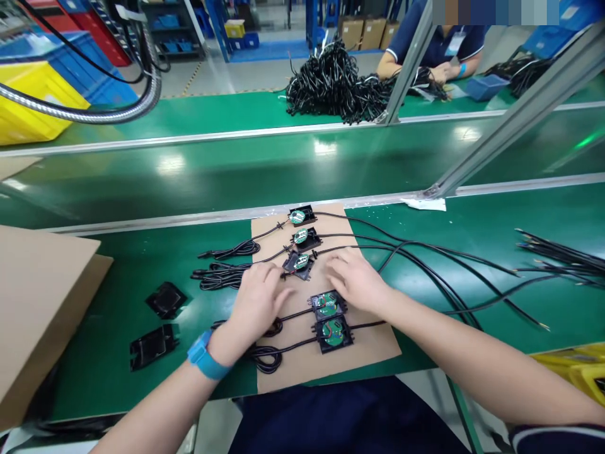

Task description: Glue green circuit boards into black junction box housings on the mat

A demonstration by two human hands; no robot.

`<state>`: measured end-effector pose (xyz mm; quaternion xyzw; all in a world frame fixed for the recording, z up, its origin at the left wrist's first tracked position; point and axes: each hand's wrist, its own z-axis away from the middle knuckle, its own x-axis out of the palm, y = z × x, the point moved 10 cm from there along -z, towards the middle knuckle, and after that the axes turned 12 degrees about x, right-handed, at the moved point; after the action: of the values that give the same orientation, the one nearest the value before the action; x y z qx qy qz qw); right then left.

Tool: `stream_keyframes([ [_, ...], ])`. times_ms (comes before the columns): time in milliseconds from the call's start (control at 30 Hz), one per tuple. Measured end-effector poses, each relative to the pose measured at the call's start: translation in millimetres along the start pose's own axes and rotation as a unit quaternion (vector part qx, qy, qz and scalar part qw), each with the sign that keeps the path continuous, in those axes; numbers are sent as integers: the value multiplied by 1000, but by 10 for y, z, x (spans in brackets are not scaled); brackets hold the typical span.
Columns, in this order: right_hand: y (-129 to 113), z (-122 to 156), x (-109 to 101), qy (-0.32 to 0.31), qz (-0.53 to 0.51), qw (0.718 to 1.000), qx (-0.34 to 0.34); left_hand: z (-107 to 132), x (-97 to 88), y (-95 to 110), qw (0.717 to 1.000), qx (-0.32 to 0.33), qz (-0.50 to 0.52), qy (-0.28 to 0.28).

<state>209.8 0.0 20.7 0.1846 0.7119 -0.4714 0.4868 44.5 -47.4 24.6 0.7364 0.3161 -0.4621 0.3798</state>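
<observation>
My left hand lies over the left side of a cardboard sheet, thumb apart from the bent fingers, near the left cable of a black housing with a green circuit board. I see nothing held in it. My right hand hovers right of that housing, fingers loosely bent and apart, its grip showing no object. Two similar housings stand farther back, their boards tilted. Nearer me, two more housings have boards lying flat inside. Black cables run from both sides.
Two black plastic pieces lie left, beside a cardboard box. Loose cables spread across the right. Behind a metal rail stands a cable heap; a co-worker's hands are nearby. A metal post slants up right.
</observation>
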Motion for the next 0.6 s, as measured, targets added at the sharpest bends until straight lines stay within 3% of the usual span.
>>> stream_keyframes([
  [100, 67, -292, 97, 13, 70, 997, 8, -98, 84, -334, 1000, 2, 23, -16],
  [167, 115, -435, 207, -1, 107, 994, 14, -136, 200, -452, 997, -16, 65, -39],
  [267, 159, -520, 303, -23, 131, 991, 12, -111, 324, -411, 992, -38, 102, -68],
  [367, 154, -493, 277, -31, 114, 993, 5, -33, 333, -257, 988, -46, 123, -82],
  [467, 78, -387, 177, -39, 81, 996, -7, 24, 264, -178, 982, -63, 160, -78],
  [600, -77, -163, 93, -85, 68, 994, -16, -19, 74, -284, 973, -127, 195, -19],
])
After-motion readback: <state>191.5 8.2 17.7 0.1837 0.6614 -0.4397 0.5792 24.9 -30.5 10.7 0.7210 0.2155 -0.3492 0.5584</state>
